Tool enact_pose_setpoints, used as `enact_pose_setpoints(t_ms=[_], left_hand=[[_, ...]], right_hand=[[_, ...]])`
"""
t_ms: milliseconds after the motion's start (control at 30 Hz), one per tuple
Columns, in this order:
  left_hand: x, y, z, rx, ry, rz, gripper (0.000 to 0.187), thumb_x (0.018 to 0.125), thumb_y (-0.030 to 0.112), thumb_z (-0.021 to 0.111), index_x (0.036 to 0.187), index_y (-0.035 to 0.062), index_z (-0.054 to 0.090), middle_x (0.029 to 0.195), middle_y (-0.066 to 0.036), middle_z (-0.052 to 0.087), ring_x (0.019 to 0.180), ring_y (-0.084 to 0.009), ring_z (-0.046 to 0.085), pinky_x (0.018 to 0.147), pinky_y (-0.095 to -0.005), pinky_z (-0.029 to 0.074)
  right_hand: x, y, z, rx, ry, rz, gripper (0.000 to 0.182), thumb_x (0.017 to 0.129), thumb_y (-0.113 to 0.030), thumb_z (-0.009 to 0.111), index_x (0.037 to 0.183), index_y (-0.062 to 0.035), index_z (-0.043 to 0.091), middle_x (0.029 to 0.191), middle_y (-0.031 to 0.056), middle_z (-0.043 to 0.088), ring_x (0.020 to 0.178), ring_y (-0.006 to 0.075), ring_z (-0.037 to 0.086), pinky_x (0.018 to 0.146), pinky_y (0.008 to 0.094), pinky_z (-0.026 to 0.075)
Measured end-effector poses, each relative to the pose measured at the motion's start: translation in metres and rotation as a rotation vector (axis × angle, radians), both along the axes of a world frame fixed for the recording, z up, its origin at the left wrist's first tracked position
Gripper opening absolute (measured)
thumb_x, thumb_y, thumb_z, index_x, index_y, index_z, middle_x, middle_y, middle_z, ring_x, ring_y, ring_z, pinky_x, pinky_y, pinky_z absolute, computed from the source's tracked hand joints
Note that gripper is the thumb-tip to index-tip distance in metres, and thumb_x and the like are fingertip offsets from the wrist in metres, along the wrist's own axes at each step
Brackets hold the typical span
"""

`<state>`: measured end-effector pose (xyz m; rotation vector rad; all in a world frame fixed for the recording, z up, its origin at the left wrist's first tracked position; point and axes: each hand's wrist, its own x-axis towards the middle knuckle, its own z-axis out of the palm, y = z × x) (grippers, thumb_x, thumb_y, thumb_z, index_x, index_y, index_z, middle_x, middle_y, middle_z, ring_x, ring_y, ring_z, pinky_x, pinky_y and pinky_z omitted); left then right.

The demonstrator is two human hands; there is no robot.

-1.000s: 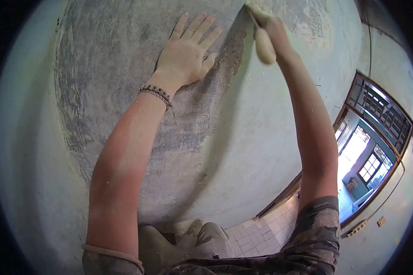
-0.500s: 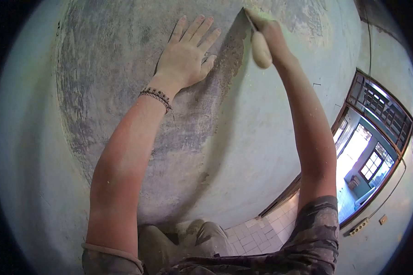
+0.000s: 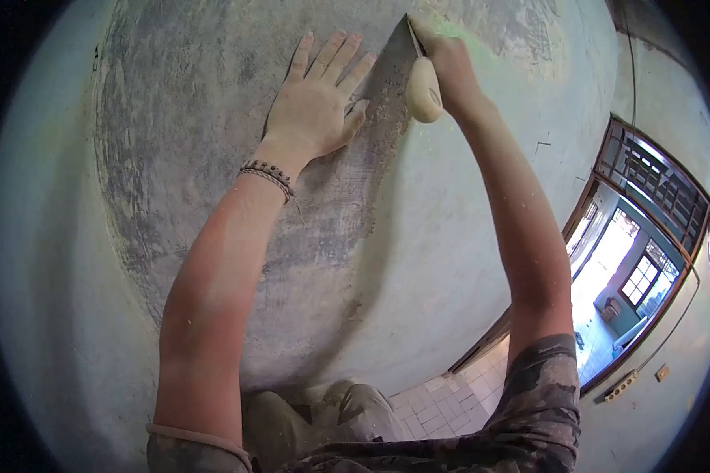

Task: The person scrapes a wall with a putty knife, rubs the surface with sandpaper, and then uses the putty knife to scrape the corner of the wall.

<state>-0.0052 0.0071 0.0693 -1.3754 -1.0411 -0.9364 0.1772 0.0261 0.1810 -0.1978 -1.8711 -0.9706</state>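
Note:
My left hand (image 3: 314, 106) lies flat on the bare grey patch of the wall (image 3: 189, 102), fingers spread, holding nothing. A braided, beaded bracelet (image 3: 268, 175) circles that wrist. Up and to the right, my right hand (image 3: 450, 63) is closed on a scraper with a cream, bulb-shaped handle (image 3: 424, 91). Its thin blade (image 3: 412, 38) shows nearly edge-on against the wall, near the border between the grey patch and the pale green paint (image 3: 457, 236). My right fingers are partly hidden behind the tool and the back of the hand.
On the right, a wood-framed doorway (image 3: 599, 189) opens onto a bright room with windows. A power strip (image 3: 622, 386) hangs on the wall below it, beside a small wall socket (image 3: 662, 372). Pale floor tiles (image 3: 442, 406) show below, next to my knees (image 3: 363, 410).
My right hand and the scraper have moved a little left and slightly down along the patch border. My left hand stays pressed to the wall in nearly the same spot.

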Motion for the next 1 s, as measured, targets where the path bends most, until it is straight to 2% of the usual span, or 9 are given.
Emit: enact_pose_setpoints(t_ms=[67,133,333,433,467,600,667,800,1000], left_hand=[[-0.001,0.001,-0.002,-0.002,-0.008,-0.029,0.055,0.096,0.046,0.037,0.145,0.0219,0.037,0.154,-0.003,0.027,0.143,-0.0183,0.021,0.120,-0.0441,0.008],[0.000,-0.001,-0.002,0.006,-0.021,-0.047,0.055,0.095,0.045,0.041,0.144,0.0217,0.038,0.154,-0.003,0.027,0.143,-0.0186,0.022,0.120,-0.0442,0.008],[0.002,-0.002,-0.005,-0.012,-0.007,-0.030,0.056,0.093,0.041,0.048,0.144,0.0211,0.038,0.153,-0.004,0.030,0.142,-0.0195,0.025,0.119,-0.0450,0.010],[-0.002,-0.002,0.000,0.017,-0.013,-0.043,0.056,0.093,0.041,0.047,0.145,0.0217,0.037,0.153,-0.005,0.030,0.142,-0.0196,0.024,0.119,-0.0455,0.010],[0.000,-0.002,-0.002,0.005,-0.013,-0.053,0.057,0.092,0.041,0.048,0.144,0.0217,0.038,0.152,-0.005,0.030,0.142,-0.0199,0.024,0.119,-0.0458,0.011],[0.001,0.000,-0.006,0.029,0.016,-0.080,0.061,0.090,0.040,0.054,0.144,0.0194,0.036,0.150,-0.005,0.034,0.141,-0.0220,0.027,0.119,-0.0461,0.013],[-0.001,-0.001,-0.003,0.029,-0.011,-0.117,0.059,0.091,0.039,0.053,0.144,0.0197,0.036,0.151,-0.005,0.032,0.141,-0.0224,0.027,0.119,-0.0460,0.013],[-0.001,-0.001,0.000,0.010,-0.001,-0.017,0.058,0.091,0.038,0.052,0.144,0.0209,0.035,0.152,-0.005,0.030,0.142,-0.0216,0.026,0.119,-0.0458,0.013],[0.001,-0.006,-0.004,-0.021,-0.014,-0.029,0.056,0.094,0.040,0.048,0.145,0.0203,0.035,0.153,-0.005,0.029,0.142,-0.0208,0.024,0.119,-0.0455,0.011]], right_hand=[[-0.001,0.006,0.008,0.063,0.038,0.110,0.030,0.087,-0.017,0.058,0.110,0.0020,0.063,0.104,0.0278,0.064,0.098,0.0327,0.065,0.083,0.0377,0.048],[-0.009,-0.026,0.022,-0.464,0.191,0.034,0.027,0.085,-0.018,0.059,0.100,0.0035,0.064,0.101,0.0267,0.065,0.095,0.0365,0.065,0.080,0.0386,0.049],[-0.020,0.002,0.000,0.128,0.048,0.234,0.030,0.082,-0.021,0.062,0.093,0.0069,0.059,0.090,0.0287,0.064,0.084,0.0422,0.063,0.073,0.0426,0.048],[-0.021,-0.011,0.021,-0.402,0.247,-0.069,0.024,0.083,-0.018,0.058,0.088,0.0049,0.056,0.076,0.0252,0.062,0.069,0.0345,0.061,0.067,0.0414,0.048],[-0.024,0.010,0.021,-0.228,0.180,-0.124,0.023,0.084,-0.017,0.055,0.088,0.0058,0.055,0.075,0.0252,0.061,0.069,0.0362,0.061,0.066,0.0419,0.048],[-0.026,0.025,0.026,0.030,0.119,0.092,0.025,0.085,-0.012,0.052,0.101,0.0064,0.056,0.086,0.0268,0.064,0.077,0.0356,0.064,0.070,0.0400,0.048],[-0.024,0.024,0.041,-0.189,0.274,-0.282,0.025,0.076,-0.012,0.060,0.099,-0.0021,0.064,0.088,0.0250,0.065,0.085,0.0409,0.064,0.076,0.0460,0.052],[-0.027,0.021,-0.009,0.080,0.117,-0.058,0.015,0.080,-0.011,0.055,0.090,0.0000,0.058,0.089,0.0242,0.064,0.087,0.0411,0.063,0.077,0.0483,0.051],[-0.012,0.009,-0.007,-0.059,0.067,-0.265,0.016,0.081,-0.011,0.054,0.092,0.0005,0.057,0.098,0.0248,0.063,0.091,0.0416,0.063,0.079,0.0479,0.051]])
